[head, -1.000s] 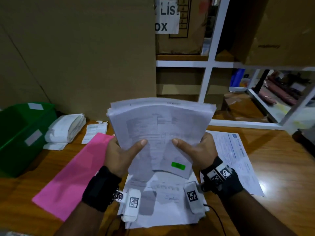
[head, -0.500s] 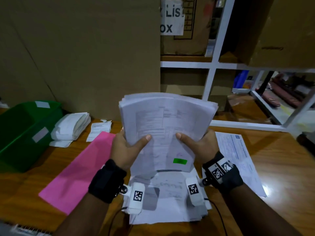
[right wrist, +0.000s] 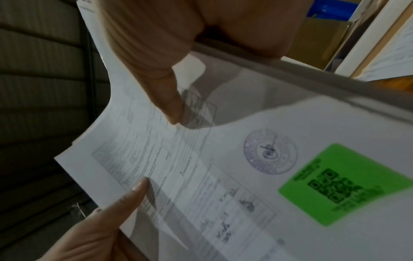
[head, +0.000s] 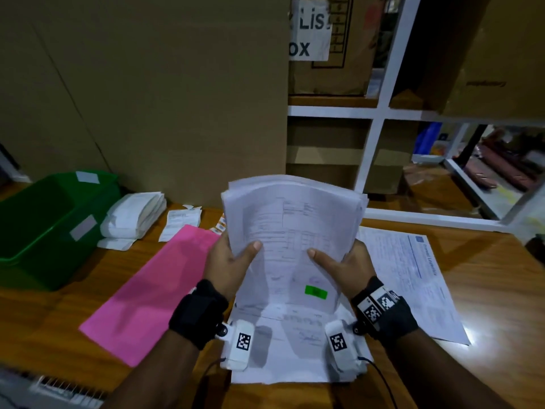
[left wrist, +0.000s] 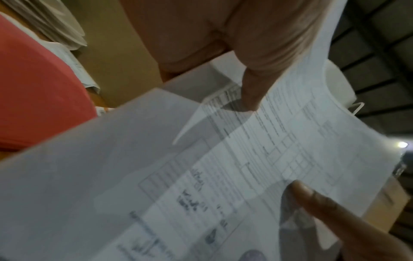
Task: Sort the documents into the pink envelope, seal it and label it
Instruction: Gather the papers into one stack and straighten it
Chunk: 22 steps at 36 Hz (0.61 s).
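I hold a thick stack of white printed documents (head: pixel 292 228) upright above the table, its front sheet bearing a green sticker (head: pixel 315 291). My left hand (head: pixel 228 261) grips the stack's left edge, thumb on the front. My right hand (head: pixel 343 262) grips the right edge the same way. In the left wrist view the documents (left wrist: pixel 223 167) lie under my left thumb; in the right wrist view the documents (right wrist: pixel 178 159) and the green sticker (right wrist: pixel 342 183) show. The pink envelope (head: pixel 153 287) lies flat on the wooden table, left of my left hand. More loose sheets (head: pixel 292 349) lie beneath my wrists.
A green bin (head: pixel 38 228) stands at the far left, a folded white bundle (head: pixel 132 216) and a small slip (head: pixel 180 219) beside it. A printed form (head: pixel 413 276) lies to the right. A large cardboard box (head: pixel 147 98) and white shelving (head: pixel 380 107) rise behind.
The stack has risen slightly and stands more upright in both hands. The camera view has shifted, so the scene sits further right in the frame. Both grips are unchanged.
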### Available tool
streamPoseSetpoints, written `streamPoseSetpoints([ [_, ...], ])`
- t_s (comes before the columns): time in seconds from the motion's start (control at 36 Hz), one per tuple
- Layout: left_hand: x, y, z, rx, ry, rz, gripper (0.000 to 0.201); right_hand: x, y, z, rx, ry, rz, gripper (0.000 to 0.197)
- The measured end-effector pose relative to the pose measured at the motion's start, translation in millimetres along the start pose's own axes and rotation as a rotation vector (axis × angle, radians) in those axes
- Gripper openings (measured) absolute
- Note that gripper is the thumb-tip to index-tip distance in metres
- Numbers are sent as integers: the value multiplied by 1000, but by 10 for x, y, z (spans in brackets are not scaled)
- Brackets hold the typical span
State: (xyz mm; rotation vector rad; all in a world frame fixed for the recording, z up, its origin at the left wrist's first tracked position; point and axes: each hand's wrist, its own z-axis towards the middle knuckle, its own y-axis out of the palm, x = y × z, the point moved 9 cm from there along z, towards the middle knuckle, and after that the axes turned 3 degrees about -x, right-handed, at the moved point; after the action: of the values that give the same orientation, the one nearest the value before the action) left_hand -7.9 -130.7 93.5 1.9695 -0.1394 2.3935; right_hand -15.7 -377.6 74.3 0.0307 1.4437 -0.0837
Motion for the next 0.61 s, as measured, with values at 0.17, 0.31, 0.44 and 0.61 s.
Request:
streamPoseSetpoints([
  [0.17, 284, -82, 91, 82, 102, 31, 61, -248, -35, 8, 9, -75, -46, 35],
  [0.31, 288, -132, 77, 69, 137, 19, 64, -702, -64, -67, 42, -241, -172, 72],
  [0.44, 220, -96, 64, 38, 118, 27, 59, -1754, 24, -262, 172, -672, -616, 95],
  [0.61, 247, -10, 90, -11, 117, -8, 56, -2155, 716, -454, 118, -818, -1213, 71],
])
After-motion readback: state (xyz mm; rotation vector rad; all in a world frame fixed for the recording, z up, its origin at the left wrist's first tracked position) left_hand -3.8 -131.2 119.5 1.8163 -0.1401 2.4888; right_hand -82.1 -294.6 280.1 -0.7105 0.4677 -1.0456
